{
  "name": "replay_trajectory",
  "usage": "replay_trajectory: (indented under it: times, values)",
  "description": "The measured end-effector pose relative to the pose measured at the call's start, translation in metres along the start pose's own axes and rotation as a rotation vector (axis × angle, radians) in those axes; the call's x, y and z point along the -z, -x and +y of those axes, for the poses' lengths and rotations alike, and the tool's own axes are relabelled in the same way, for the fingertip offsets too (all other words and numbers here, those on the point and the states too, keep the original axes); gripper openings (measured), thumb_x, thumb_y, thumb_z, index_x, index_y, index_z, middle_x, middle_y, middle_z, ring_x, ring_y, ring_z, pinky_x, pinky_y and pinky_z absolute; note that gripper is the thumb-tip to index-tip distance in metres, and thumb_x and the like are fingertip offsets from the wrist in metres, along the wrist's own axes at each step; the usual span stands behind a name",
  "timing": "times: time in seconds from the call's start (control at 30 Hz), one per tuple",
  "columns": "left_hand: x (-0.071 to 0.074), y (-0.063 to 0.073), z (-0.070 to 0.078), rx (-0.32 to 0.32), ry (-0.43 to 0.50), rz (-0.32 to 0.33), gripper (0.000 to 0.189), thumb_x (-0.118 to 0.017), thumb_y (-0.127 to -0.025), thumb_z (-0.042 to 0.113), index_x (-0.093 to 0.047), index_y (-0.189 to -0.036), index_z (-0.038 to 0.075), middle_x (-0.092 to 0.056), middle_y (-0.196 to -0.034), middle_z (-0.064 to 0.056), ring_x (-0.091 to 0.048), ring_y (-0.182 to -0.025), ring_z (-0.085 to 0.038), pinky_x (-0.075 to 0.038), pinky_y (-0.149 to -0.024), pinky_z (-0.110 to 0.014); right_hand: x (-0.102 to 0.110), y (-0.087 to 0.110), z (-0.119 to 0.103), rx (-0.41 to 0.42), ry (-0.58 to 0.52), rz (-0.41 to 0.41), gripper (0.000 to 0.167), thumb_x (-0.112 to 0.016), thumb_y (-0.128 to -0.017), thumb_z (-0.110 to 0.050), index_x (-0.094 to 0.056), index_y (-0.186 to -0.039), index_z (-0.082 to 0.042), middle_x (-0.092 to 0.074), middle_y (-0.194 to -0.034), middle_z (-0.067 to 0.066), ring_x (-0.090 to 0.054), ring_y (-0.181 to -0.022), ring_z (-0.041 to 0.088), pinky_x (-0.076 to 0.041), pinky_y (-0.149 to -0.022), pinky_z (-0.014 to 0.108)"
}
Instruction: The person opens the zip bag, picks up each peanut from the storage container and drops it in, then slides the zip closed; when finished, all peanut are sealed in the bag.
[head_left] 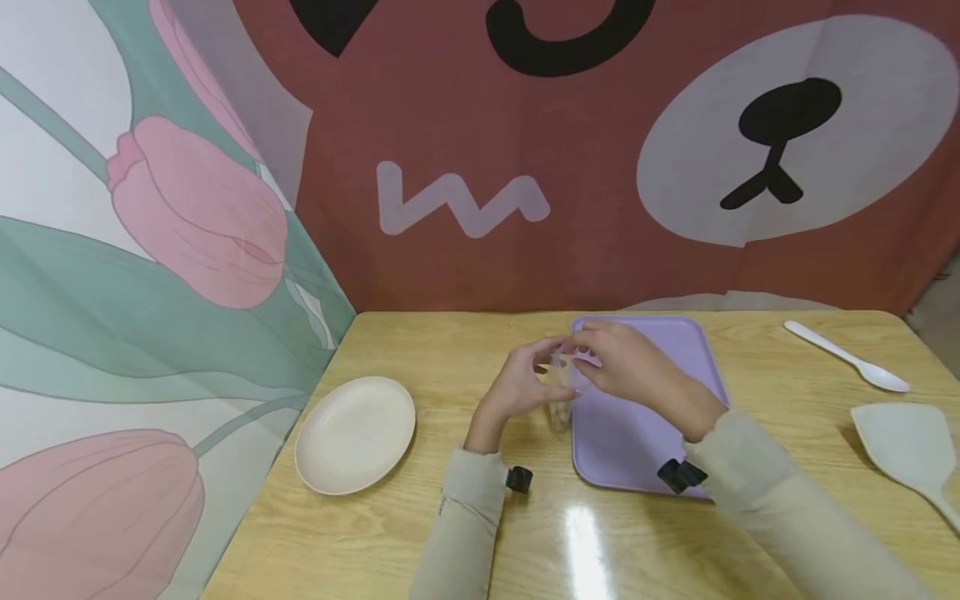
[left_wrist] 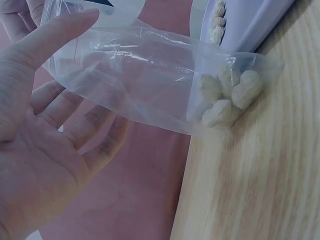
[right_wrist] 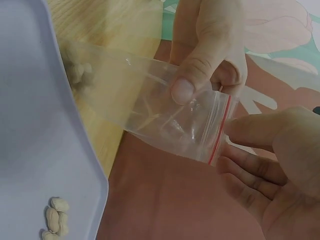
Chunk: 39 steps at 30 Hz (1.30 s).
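A clear zip bag [left_wrist: 150, 80] with a red line along its top hangs between both hands, close over the table beside the tray. Several unshelled peanuts [left_wrist: 247, 90] lie in its bottom end. My left hand [head_left: 521, 383] holds the bag just under the zip, thumb across the near face and fingers behind. At the top edge, my right hand [head_left: 626, 362] pinches the zip strip [right_wrist: 220, 130] between thumb and fingers. More peanuts [right_wrist: 53, 220] sit on the purple tray [head_left: 637, 442]; in the head view the right hand and forearm overlap that tray.
On the left of the wooden table [head_left: 540, 542] is a round cream plate [head_left: 356, 435]. A white spoon [head_left: 847, 357] and a pale spatula [head_left: 903, 442] lie on the right. Behind the table's far edge hangs a printed cloth [head_left: 585, 233].
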<state>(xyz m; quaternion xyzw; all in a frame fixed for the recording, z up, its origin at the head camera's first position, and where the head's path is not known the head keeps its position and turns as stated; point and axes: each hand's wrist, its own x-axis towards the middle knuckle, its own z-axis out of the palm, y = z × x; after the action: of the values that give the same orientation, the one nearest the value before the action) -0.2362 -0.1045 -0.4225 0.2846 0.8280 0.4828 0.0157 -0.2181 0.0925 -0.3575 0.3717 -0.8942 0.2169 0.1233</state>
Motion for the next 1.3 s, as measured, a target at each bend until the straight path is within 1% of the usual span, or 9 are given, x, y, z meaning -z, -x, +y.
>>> replay_trajectory:
  times: [0.23, 0.37, 0.47, 0.67, 0.83, 0.87, 1.07, 1.1, 1.3]
  values:
    - [0.0, 0.0, 0.001, 0.0, -0.002, 0.03, 0.073, -0.086, -0.076, 0.013, -0.055, -0.141, 0.006, -0.063, -0.13, -0.006, -0.061, -0.107, -0.02, -0.051, -0.088, -0.029, 0.016, 0.005, 0.01, -0.089, 0.054, 0.032, 0.017, -0.076, -0.083, -0.003, -0.071, -0.099, 0.001, -0.068, -0.089, 0.012, -0.066, -0.079, 0.029, -0.055, -0.069, 0.045]
    - [0.001, 0.0, 0.001, 0.01, -0.007, 0.039, 0.072, -0.087, -0.075, 0.012, -0.056, -0.14, 0.008, -0.062, -0.132, -0.005, -0.06, -0.107, -0.017, -0.051, -0.089, -0.029, 0.023, 0.008, 0.025, -0.139, 0.079, 0.035, 0.018, -0.075, -0.082, -0.003, -0.071, -0.099, 0.003, -0.066, -0.087, 0.014, -0.064, -0.077, 0.03, -0.054, -0.067, 0.046]
    - [0.001, 0.001, 0.0, 0.011, -0.005, 0.04, 0.072, -0.087, -0.075, 0.012, -0.057, -0.14, 0.01, -0.063, -0.131, -0.004, -0.06, -0.107, -0.015, -0.05, -0.089, -0.028, 0.021, 0.012, 0.042, -0.186, 0.095, 0.015, 0.018, -0.074, -0.083, -0.002, -0.07, -0.098, 0.005, -0.068, -0.087, 0.015, -0.064, -0.078, 0.03, -0.054, -0.067, 0.047]
    - [0.002, 0.001, -0.001, -0.003, 0.005, 0.043, 0.071, -0.086, -0.075, 0.011, -0.057, -0.14, 0.011, -0.064, -0.129, -0.004, -0.06, -0.106, -0.016, -0.05, -0.089, -0.03, 0.001, 0.028, 0.083, -0.289, 0.102, -0.076, 0.018, -0.073, -0.082, -0.003, -0.07, -0.095, 0.008, -0.069, -0.082, 0.015, -0.065, -0.078, 0.031, -0.053, -0.071, 0.049]
    - [0.0, -0.001, -0.001, -0.005, 0.036, 0.037, 0.071, -0.087, -0.075, 0.011, -0.057, -0.14, 0.012, -0.064, -0.13, -0.005, -0.061, -0.107, -0.018, -0.05, -0.091, -0.033, -0.023, 0.047, 0.107, -0.359, 0.059, -0.12, 0.016, -0.073, -0.081, -0.004, -0.069, -0.091, 0.008, -0.067, -0.077, 0.012, -0.063, -0.073, 0.028, -0.053, -0.068, 0.047]
    - [0.0, 0.0, 0.004, -0.001, 0.04, 0.036, 0.07, -0.086, -0.076, 0.009, -0.057, -0.139, 0.01, -0.064, -0.13, -0.007, -0.061, -0.107, -0.02, -0.05, -0.091, -0.035, -0.026, 0.05, 0.11, -0.365, 0.053, -0.117, 0.015, -0.073, -0.081, -0.004, -0.069, -0.09, 0.008, -0.067, -0.076, 0.011, -0.062, -0.072, 0.028, -0.053, -0.068, 0.047]
    - [-0.001, -0.001, 0.006, 0.001, 0.032, 0.036, 0.069, -0.087, -0.075, 0.01, -0.058, -0.138, 0.009, -0.064, -0.128, -0.006, -0.061, -0.105, -0.02, -0.051, -0.09, -0.033, -0.038, 0.059, 0.119, -0.379, 0.049, -0.098, 0.008, -0.07, -0.079, -0.002, -0.069, -0.084, 0.004, -0.066, -0.074, 0.009, -0.062, -0.071, 0.029, -0.052, -0.067, 0.049]
    - [-0.002, -0.002, 0.002, -0.006, 0.029, 0.035, 0.069, -0.087, -0.075, 0.012, -0.058, -0.138, 0.011, -0.065, -0.128, -0.004, -0.061, -0.105, -0.018, -0.051, -0.09, -0.031, -0.04, 0.059, 0.12, -0.384, 0.046, -0.094, 0.007, -0.07, -0.079, -0.002, -0.069, -0.083, 0.003, -0.066, -0.074, 0.009, -0.062, -0.071, 0.029, -0.052, -0.067, 0.049]
    - [-0.003, -0.001, 0.0, -0.01, 0.021, 0.026, 0.07, -0.086, -0.075, 0.011, -0.058, -0.139, 0.012, -0.064, -0.129, -0.005, -0.06, -0.105, -0.015, -0.05, -0.09, -0.029, -0.045, 0.061, 0.118, -0.382, 0.041, -0.069, 0.005, -0.071, -0.077, -0.002, -0.066, -0.076, -0.004, -0.063, -0.07, 0.004, -0.059, -0.066, 0.025, -0.05, -0.061, 0.046]
